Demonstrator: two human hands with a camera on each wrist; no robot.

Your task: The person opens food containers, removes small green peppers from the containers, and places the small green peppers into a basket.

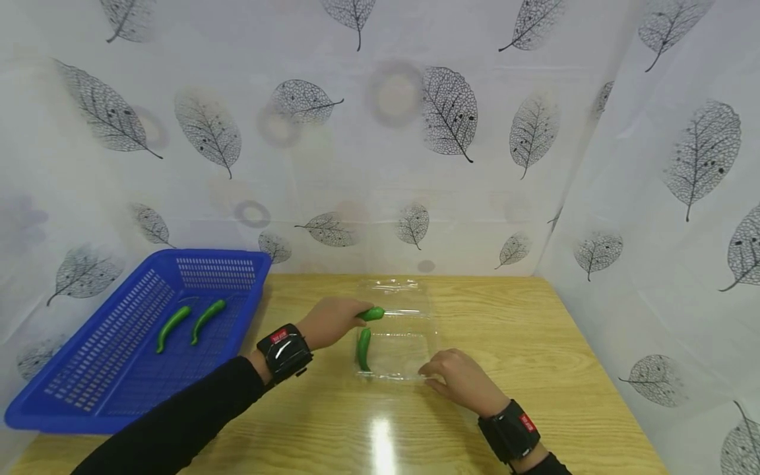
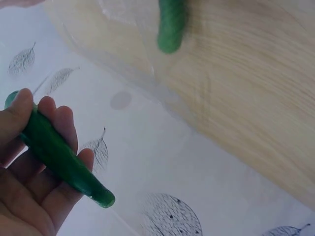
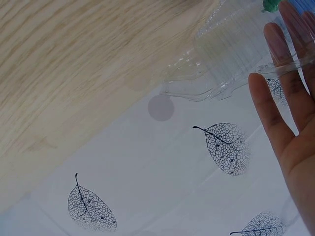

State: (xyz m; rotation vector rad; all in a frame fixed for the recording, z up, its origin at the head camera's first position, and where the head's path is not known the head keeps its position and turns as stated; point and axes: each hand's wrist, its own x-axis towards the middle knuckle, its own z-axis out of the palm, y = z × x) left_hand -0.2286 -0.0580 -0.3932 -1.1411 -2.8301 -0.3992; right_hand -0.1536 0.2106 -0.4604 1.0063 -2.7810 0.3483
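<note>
A small dark green cucumber (image 1: 373, 314) is held in my left hand (image 1: 332, 321), above the left side of a clear plastic container (image 1: 400, 356) with its lid (image 1: 393, 297) folded back. In the left wrist view, the thumb and fingers grip the cucumber (image 2: 61, 155) along its length. Another cucumber (image 1: 363, 349) lies along the container's left wall. My right hand (image 1: 466, 382) touches the container's near right corner. In the right wrist view, the fingers of that hand (image 3: 295, 113) are straight against the clear plastic; the thumb is hidden there.
At the left stands a blue plastic basket (image 1: 142, 389) with two slender, curved green vegetables (image 1: 173, 328) inside. The wooden table (image 1: 510, 316) meets a leaf-patterned sheet (image 1: 368, 165) at its back and right edges.
</note>
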